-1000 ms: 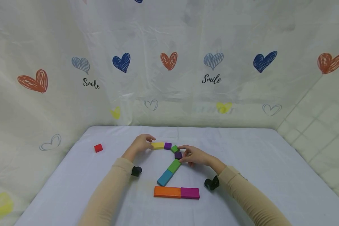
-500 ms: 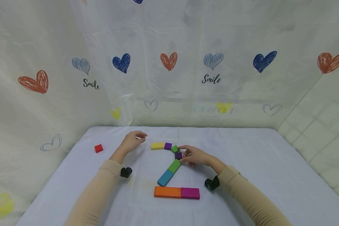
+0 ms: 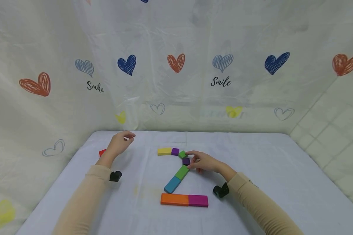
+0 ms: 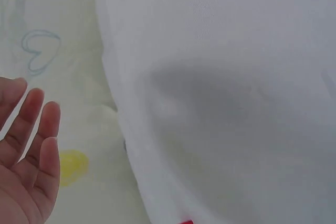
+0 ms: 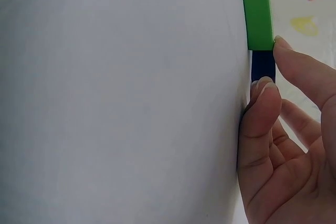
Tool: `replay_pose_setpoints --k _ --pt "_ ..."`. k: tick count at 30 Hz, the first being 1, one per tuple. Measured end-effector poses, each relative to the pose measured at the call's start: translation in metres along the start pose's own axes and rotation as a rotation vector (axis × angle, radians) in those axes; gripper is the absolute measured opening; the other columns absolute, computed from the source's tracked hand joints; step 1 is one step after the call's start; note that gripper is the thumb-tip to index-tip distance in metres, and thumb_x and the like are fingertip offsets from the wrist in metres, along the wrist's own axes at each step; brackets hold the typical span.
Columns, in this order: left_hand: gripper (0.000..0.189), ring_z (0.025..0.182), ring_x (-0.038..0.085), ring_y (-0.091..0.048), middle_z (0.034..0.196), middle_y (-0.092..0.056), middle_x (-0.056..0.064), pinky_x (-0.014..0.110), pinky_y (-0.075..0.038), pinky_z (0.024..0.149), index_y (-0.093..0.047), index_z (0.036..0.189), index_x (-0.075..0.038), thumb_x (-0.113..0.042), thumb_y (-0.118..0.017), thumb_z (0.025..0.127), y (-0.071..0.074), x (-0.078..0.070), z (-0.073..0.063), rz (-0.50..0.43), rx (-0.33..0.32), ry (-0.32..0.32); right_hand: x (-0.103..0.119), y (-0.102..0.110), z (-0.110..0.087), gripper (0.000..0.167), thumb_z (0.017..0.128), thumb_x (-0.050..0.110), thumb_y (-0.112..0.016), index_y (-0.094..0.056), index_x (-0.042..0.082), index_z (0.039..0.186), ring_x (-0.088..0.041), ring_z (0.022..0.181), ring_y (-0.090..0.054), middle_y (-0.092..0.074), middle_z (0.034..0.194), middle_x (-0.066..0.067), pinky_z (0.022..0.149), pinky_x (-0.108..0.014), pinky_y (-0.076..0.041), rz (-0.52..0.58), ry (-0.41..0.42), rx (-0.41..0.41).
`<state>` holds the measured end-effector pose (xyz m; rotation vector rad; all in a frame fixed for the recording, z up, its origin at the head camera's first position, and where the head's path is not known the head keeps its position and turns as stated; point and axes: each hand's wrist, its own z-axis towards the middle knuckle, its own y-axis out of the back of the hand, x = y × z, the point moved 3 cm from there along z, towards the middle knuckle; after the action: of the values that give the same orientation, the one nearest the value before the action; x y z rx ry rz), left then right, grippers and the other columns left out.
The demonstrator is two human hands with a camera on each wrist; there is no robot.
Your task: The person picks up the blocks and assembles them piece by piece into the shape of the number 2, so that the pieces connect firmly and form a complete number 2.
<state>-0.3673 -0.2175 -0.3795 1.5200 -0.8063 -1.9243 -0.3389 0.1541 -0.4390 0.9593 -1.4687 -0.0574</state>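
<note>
My left hand [image 3: 121, 143] is raised over the far left of the table, its fingers loosely bent and holding nothing. Behind that wrist a red cube [image 3: 101, 152] is partly hidden; in the left wrist view only its red corner [image 4: 186, 222] shows. My right hand [image 3: 204, 161] is at the bend of a block row, index fingertip at a green cube [image 3: 182, 154] and thumb at a long green block [image 3: 182, 172]. Between them sits a dark purple cube [image 3: 186, 161]. In the right wrist view, bent fingertips [image 5: 269, 95] overlap this dark cube.
A yellow block [image 3: 164, 151] and a purple cube [image 3: 175, 151] continue the row leftward. A blue block [image 3: 172, 184] joins the long green one. Nearer lie an orange block [image 3: 174, 199] and a magenta block [image 3: 198, 200], end to end. A heart-printed curtain backs the white table [image 3: 253, 156].
My left hand has left the yellow block and moved leftward, its wrist now covering part of the red cube. My right hand and the block row look unmoved.
</note>
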Motion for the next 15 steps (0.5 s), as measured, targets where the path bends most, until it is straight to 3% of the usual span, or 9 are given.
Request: replay_pose_setpoints --k 8,12,15 --pt "0.028 0.109 0.039 -0.061 0.119 -0.067 0.020 0.048 -0.051 0.085 -0.066 0.127 0.001 -0.008 -0.057 0.102 0.027 0.023 -0.011 0.073 -0.057 0.023 0.002 0.001 -0.001 0.066 0.096 0.020 -0.073 -0.044 0.007 0.153 -0.016 0.064 -0.054 -0.060 0.096 -0.005 0.063 -0.029 -0.049 -0.011 -0.001 -0.002" --pt "0.029 0.107 0.038 -0.061 0.120 -0.066 0.019 0.044 -0.051 0.077 -0.065 0.129 -0.002 -0.010 -0.054 0.103 0.039 0.037 -0.017 0.097 -0.077 0.059 0.003 0.001 -0.001 0.066 0.097 0.020 -0.073 -0.043 0.006 0.154 -0.016 0.064 -0.054 -0.060 0.097 -0.006 0.062 -0.027 -0.048 -0.014 0.000 0.005" --pt "0.030 0.109 0.039 -0.061 0.121 -0.065 0.019 0.047 -0.052 0.079 -0.065 0.129 -0.002 -0.011 -0.053 0.103 0.044 0.051 -0.022 0.118 -0.089 0.083 0.003 0.000 -0.001 0.066 0.097 0.020 -0.073 -0.042 0.005 0.154 -0.016 0.064 -0.053 -0.060 0.098 -0.006 0.062 -0.027 -0.048 -0.015 0.004 0.009"
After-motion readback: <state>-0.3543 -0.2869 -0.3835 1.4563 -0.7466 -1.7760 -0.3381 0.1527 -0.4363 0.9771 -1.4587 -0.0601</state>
